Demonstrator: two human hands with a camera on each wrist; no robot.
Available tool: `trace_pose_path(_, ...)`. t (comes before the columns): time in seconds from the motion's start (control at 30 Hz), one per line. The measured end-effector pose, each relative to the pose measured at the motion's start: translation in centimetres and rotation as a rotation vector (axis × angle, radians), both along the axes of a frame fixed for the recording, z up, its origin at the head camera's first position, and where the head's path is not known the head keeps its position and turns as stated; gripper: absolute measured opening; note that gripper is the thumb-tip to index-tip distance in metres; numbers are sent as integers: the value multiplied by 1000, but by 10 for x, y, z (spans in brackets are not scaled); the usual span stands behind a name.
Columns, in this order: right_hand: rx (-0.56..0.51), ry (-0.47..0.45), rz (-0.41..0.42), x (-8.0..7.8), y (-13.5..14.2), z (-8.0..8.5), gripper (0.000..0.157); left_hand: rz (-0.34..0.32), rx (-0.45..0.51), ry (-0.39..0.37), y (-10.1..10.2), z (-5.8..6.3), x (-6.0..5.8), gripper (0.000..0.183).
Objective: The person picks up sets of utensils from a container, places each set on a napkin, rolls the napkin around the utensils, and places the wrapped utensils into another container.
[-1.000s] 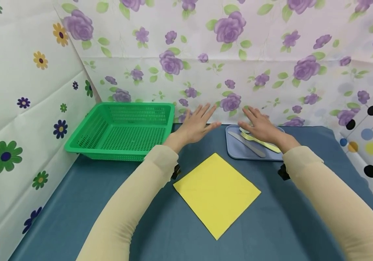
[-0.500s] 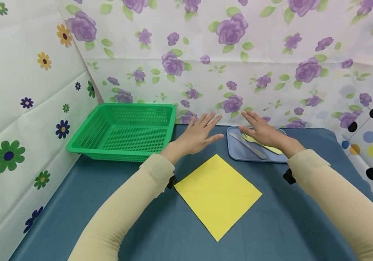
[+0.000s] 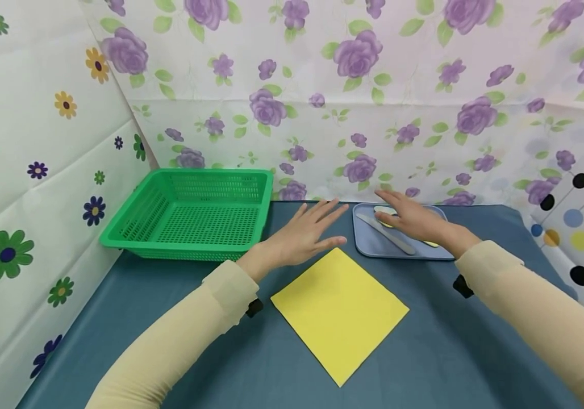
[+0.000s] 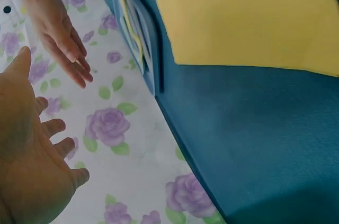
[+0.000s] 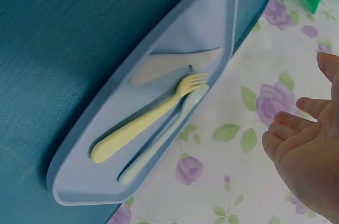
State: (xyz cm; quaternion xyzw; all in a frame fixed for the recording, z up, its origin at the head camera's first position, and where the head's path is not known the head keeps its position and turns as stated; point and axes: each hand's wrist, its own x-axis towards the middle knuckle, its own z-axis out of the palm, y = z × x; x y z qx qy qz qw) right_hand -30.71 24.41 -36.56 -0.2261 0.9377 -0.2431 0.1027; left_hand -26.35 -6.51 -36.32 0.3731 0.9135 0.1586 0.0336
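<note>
Yellow sheet (image 3: pixel 340 317): square, flat on blue table (image 3: pixel 271 363), corner toward wearer.
Left hand (image 3: pixel 298 237): raised near sheet's far corner; fingers spread, released.
Right hand (image 3: pixel 416 220): raised near tray (image 5: pixel 190 28); fingers extended, released.
Tray contents: grey knife (image 5: pixel 159 69), yellow fork (image 5: pixel 142 122), pale spoon (image 5: pixel 162 138).
Green basket (image 3: pixel 182 246): far left.

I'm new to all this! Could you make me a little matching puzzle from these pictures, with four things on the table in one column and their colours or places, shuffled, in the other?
Things:
1. basket
2. square cloth
3. fork
4. tray

Descriptions:
A. lies between the knife and the spoon
B. bright yellow, lying flat
C. light blue, with a raised edge
D. green, full of small holes

Right pairs: 1-D, 2-B, 3-A, 4-C
</note>
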Motion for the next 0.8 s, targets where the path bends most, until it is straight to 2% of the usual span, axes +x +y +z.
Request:
trace_pose_path(0.27, -24, -8, 1, 4, 2, -7, 77, -48, -32, -22, -2, -7, 16, 75)
trace_pose_path(0.53, -28, 23, -6, 2, 4, -12, 74, -70, -55, -47, -7, -12, 26, 75)
trace_pose_path(0.8, -28, 37, -11, 6, 9, -17, 66, -101, -45, -83, -20, -23, 37, 75)
